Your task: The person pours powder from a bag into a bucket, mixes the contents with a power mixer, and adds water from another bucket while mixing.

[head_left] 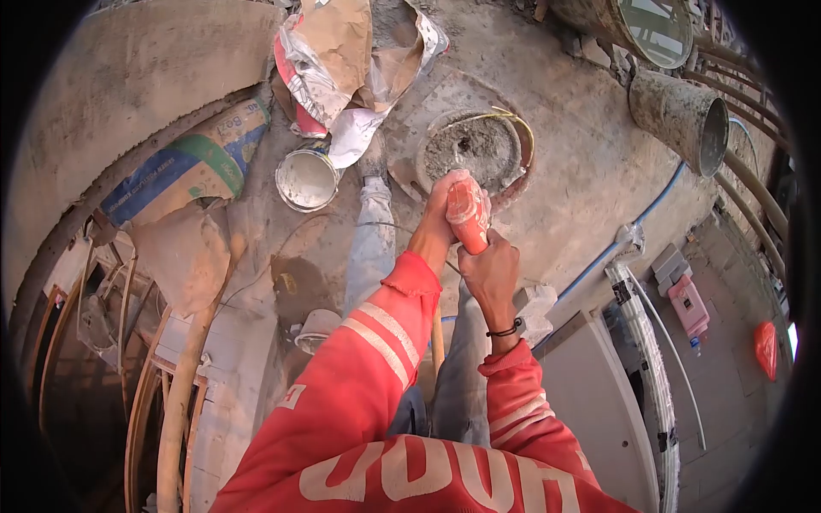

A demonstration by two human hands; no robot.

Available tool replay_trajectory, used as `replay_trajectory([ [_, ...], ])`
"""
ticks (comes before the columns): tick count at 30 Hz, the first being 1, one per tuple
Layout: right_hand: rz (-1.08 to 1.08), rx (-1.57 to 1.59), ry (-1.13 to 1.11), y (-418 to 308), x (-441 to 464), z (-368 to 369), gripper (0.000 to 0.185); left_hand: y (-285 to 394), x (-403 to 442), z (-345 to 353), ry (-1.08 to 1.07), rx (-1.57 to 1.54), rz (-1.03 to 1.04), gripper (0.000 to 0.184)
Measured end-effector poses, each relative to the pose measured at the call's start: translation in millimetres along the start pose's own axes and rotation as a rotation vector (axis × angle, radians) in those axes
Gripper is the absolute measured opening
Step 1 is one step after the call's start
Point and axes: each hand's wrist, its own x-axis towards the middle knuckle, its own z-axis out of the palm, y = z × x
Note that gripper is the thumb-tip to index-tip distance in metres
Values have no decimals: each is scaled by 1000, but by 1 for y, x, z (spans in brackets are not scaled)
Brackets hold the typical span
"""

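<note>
A red, mortar-smeared power drill (pixel 468 215) is held upright between my two hands, over a round bucket (pixel 421 162) of wet grey mortar (pixel 486 150). My left hand (pixel 438 208) is wrapped round the drill's left side. Lower down, my right hand (pixel 490 267) grips its handle. A dark hollow shows in the mortar just beyond the tool; its lower end is hidden. A yellowish bucket handle (pixel 528 141) lies along the far right rim. From near my hands, a thin dark cord (pixel 376 223) runs off to the left.
Torn paper sacks (pixel 333 64) and a white-lined bucket (pixel 308 180) stand beyond my left foot. A blue-and-green cement bag (pixel 192 162) lies left. Two dirty drums (pixel 676 120) and a blue hose (pixel 658 203) are on the right. A pale panel (pixel 590 393) leans near my right leg.
</note>
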Motion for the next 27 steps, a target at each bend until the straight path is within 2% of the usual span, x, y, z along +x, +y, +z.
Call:
replay_trajectory([
  [7, 3, -93, -67, -10, -11, 1, 28, -3, -6, -26, -38, 41, 56, 31],
  [10, 13, -135, -93, -5, -14, 5, 29, -12, -7, -35, -20, -38, 116, 32],
  [14, 5, -134, -89, -1, -13, 5, 30, -20, -6, -39, 9, -92, 53, 30],
  [15, -13, -150, -91, 2, -12, 6, 30, -25, -5, -42, -40, -87, 93, 30],
  [18, -38, -176, -103, 12, -11, 5, 29, -30, -3, -45, 46, -124, 98, 31],
  [27, -63, -93, -111, 33, -22, 8, 27, -46, -12, -56, -63, -14, 203, 35],
])
